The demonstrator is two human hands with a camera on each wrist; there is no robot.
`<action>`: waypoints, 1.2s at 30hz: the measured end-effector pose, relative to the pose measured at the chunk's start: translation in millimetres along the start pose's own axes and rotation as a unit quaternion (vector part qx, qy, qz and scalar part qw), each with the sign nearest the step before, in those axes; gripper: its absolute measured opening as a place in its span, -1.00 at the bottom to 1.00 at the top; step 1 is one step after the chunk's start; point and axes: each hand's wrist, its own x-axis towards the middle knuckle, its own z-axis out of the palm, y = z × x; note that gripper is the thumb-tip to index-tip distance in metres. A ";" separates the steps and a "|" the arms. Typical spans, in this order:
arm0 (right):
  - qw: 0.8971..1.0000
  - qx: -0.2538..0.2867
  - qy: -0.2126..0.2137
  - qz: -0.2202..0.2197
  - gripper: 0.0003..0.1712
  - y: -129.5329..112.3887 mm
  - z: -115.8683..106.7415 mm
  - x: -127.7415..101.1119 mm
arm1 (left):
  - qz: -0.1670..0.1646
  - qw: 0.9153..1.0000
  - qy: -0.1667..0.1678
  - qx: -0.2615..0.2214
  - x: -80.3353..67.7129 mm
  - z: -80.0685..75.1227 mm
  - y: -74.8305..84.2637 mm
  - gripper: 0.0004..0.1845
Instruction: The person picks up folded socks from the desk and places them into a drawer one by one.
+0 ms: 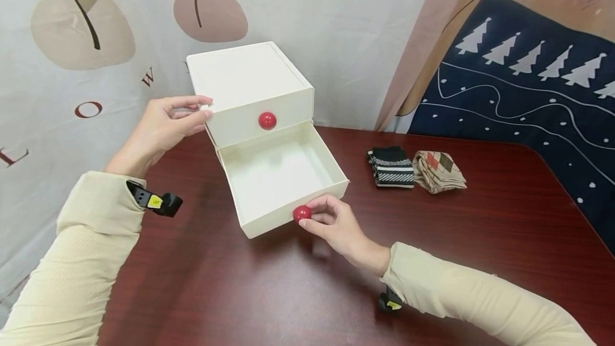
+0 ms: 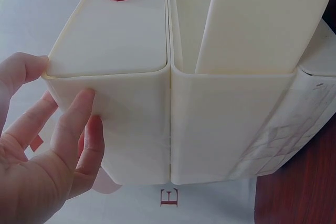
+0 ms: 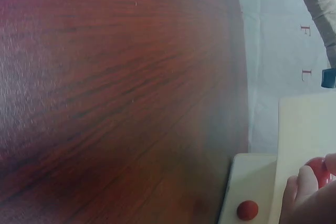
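Note:
A white two-drawer box (image 1: 250, 81) stands on a dark red wooden table (image 1: 480, 228). Its lower drawer (image 1: 278, 172) is pulled out and looks empty. My right hand (image 1: 331, 223) pinches the lower drawer's red round knob (image 1: 302, 213), which also shows in the right wrist view (image 3: 321, 169). My left hand (image 1: 165, 124) steadies the box's upper left corner, thumb on top and fingers (image 2: 73, 124) against its side (image 2: 131, 124). The upper drawer is closed, its red knob (image 1: 267, 120) facing me.
Two folded pairs of socks lie on the table to the right of the drawer: a black striped pair (image 1: 391, 167) and a beige argyle pair (image 1: 438, 171). A printed cloth backdrop (image 1: 72, 41) hangs behind the box, and a navy tree-patterned fabric (image 1: 528, 84) is at right.

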 end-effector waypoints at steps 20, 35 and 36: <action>0.983 -0.172 0.056 -0.043 -0.73 -20.6 -124.9 0.2 | 0.000 1.000 -0.003 -0.007 0.7 1.3 0.5 -0.73; 0.926 -0.358 0.084 0.090 -0.34 -28.1 -295.4 22.2 | -0.020 1.000 -0.002 0.007 -2.4 0.3 5.3 -0.68; 0.925 -0.357 0.087 0.095 -0.33 -26.1 -299.5 23.7 | -0.021 1.000 -0.002 0.008 -2.5 0.4 5.5 -0.67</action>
